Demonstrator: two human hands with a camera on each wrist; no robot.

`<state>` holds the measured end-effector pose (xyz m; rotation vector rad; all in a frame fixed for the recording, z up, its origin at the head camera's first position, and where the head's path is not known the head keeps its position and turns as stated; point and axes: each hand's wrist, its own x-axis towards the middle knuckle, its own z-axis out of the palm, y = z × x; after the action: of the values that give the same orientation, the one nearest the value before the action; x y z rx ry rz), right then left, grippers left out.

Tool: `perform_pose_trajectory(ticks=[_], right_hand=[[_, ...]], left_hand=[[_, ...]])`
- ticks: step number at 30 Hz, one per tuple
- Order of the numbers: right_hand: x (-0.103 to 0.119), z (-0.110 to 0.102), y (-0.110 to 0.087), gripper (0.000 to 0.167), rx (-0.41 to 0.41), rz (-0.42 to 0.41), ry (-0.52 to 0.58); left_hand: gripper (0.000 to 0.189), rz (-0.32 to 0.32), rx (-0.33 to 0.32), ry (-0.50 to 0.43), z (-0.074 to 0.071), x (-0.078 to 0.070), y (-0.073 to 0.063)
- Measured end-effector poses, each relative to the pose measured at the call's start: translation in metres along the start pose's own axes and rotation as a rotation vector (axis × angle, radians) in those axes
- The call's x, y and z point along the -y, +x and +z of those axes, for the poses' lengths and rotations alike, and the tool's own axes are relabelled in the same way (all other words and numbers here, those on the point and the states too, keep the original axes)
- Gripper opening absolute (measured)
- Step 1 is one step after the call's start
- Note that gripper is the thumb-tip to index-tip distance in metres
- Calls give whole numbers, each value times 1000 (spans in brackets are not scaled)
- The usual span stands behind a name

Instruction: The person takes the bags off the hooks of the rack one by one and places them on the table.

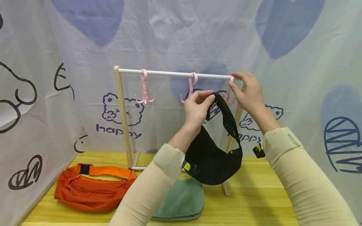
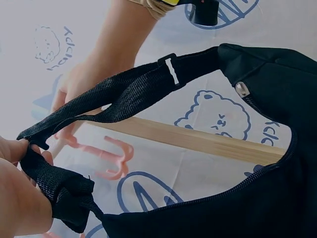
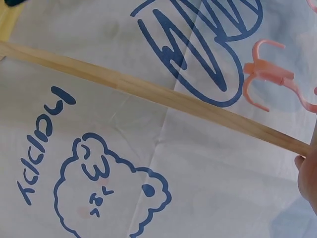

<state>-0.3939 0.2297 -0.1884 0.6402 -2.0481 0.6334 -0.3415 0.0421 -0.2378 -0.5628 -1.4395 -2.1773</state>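
A black crossbody bag (image 1: 215, 166) hangs in the air in front of the rack, its strap (image 1: 226, 116) pinched between the thumb and fingers of my left hand (image 1: 197, 110). The left wrist view shows the strap's slider buckle (image 2: 171, 71) and the bag's zipper. At the right end of the white rod, my right hand (image 1: 250, 92) holds the top of a pink hook (image 1: 228, 91) between thumb and index finger. That hook's prongs (image 3: 270, 73) point downward from the rod, apart from the strap. In the right wrist view only a bit of the hand shows.
Two more pink hooks (image 1: 144, 91) hang on the rod (image 1: 167, 73) of the wooden rack (image 1: 123, 116). On the yellow wood-grain table (image 1: 251, 188) lie an orange waist bag (image 1: 93, 194) and a green bag (image 1: 181, 201). A printed white cloth stands behind.
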Motion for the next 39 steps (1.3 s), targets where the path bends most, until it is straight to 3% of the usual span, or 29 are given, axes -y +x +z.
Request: perform_pose_trajectory(ticks=[10,14,20,29,39], right_hand=[[2,-5,-5,39,-43,-48,30],[3,-3,-12,36,-91,-105,42],[4,-2,-28,38,-174,-182,84],[16,-1,-57,39,-240,-168,176],[36,7,-92,45,-206,-217,307]], left_hand=[[19,3,-4,-43,-15,-11,-6],[18,-12,-19,-28,-21,-13,-9],[18,-25,-46,-23,-30,-13,-14],[19,-24,-63,-21,-40,-11,-18],[18,-26,-80,-36,-48,-13,-21]])
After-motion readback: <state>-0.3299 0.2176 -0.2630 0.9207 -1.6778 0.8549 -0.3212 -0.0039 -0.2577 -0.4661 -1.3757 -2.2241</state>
